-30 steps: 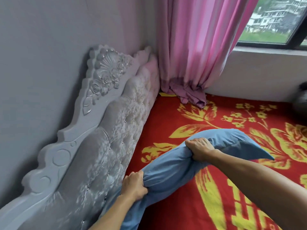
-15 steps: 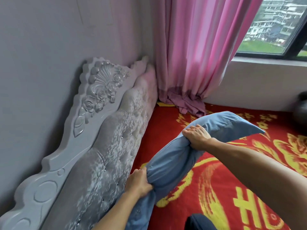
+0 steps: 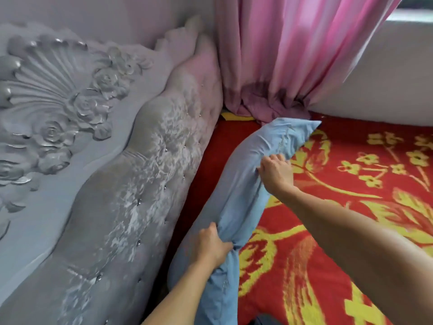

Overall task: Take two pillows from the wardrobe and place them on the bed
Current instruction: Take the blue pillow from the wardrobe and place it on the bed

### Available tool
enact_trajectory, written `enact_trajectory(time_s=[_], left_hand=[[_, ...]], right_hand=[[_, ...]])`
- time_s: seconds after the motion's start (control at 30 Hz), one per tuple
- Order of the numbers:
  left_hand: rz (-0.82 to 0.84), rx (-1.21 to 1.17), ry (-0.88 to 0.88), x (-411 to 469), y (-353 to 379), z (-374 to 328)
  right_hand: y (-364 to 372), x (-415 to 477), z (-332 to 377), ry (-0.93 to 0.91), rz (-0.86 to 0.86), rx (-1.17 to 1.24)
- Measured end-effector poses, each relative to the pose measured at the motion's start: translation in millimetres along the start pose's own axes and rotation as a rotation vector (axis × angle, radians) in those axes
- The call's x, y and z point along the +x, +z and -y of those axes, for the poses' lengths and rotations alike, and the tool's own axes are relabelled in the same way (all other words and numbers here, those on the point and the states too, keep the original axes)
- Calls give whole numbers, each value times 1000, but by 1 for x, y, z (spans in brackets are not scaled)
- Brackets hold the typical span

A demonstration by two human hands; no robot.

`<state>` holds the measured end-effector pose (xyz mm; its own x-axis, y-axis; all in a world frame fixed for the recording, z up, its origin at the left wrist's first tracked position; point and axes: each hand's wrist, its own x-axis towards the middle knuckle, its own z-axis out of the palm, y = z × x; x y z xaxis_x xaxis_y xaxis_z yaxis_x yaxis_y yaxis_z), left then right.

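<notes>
A long light-blue pillow (image 3: 243, 184) lies along the foot of the padded grey headboard (image 3: 131, 188), on the bed's red blanket with yellow flowers (image 3: 351, 207). My left hand (image 3: 210, 247) grips the pillow's near part, bunching the cloth. My right hand (image 3: 276, 172) holds the pillow's far part, just short of its pointed corner by the curtain. Only this one pillow is in view, and no wardrobe shows.
A pink curtain (image 3: 281, 66) hangs in the far corner and bunches onto the bed. A pale wall (image 3: 386, 78) under the window borders the bed's far side. The carved headboard top (image 3: 54, 90) stands at the left.
The pillow has come down and moved left, from held above the blanket to lying beside the headboard. Both hands still hold it. My view has moved closer and lower.
</notes>
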<state>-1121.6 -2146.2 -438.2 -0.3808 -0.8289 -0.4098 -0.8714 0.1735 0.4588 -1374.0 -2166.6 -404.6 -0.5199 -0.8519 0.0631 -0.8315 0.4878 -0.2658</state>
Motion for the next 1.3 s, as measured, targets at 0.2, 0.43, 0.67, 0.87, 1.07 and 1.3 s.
enact_trajectory(time_s=[0.2,0.43,0.67,0.87,1.07,1.3], left_hand=[[298,-5,112,5,58,-20],[413,246,84,40,95,24],[204,157,-179,127,109,75],[198,-248,-367,164,134,83],[-177,-208,-47,150,112,36],[-426,164,124,209,69,-37]], right_hand=[[77,-66,-68,974,80,962],[124,-126,-142,1118,77,1009],[180,-143,-152,1153,19,884],[207,-147,-145,1174,-31,722],[177,-124,-117,1006,-152,609],[152,5,-128,731,-88,472]])
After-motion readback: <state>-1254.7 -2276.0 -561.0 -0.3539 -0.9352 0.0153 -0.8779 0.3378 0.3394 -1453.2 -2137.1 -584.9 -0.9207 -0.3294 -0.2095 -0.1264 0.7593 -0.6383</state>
